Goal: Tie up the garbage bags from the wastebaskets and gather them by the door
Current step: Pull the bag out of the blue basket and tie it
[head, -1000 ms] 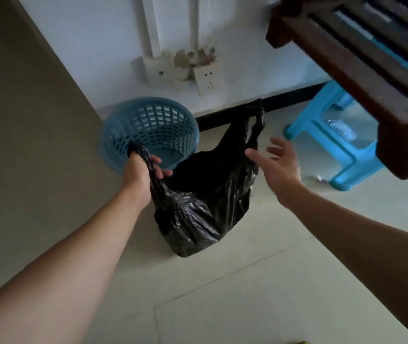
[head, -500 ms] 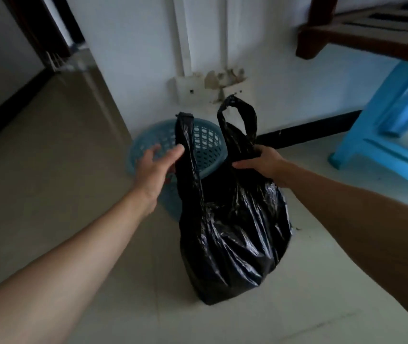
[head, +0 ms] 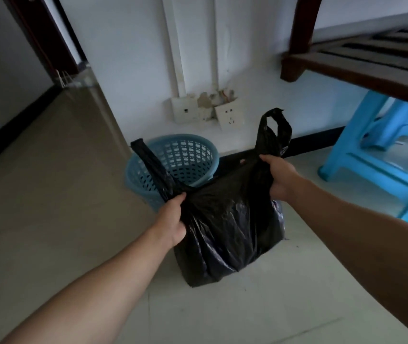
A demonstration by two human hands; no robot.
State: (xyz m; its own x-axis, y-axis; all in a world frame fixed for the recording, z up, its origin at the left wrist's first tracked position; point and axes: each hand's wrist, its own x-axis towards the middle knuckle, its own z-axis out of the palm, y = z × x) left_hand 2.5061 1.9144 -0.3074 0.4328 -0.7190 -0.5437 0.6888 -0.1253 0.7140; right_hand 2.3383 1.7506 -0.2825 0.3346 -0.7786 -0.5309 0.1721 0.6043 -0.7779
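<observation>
Bag (head: 227, 227) is concealing its contents and covering the basket's (head: 185, 160) near side. Left hand (head: 170, 219) and right hand (head: 278, 177) are burying their fingertips in its folds. Right edge is cutting off stool (head: 371, 155) and blurred bench (head: 361, 63).

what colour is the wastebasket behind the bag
Light blue, with a perforated lattice wall: the wastebasket shows best in the head view, behind the black bag.

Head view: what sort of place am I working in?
Probably a plain dorm or home room: a wastebasket below loose wall sockets, a slatted wooden frame, perhaps a bed, and a plastic stool.
</observation>
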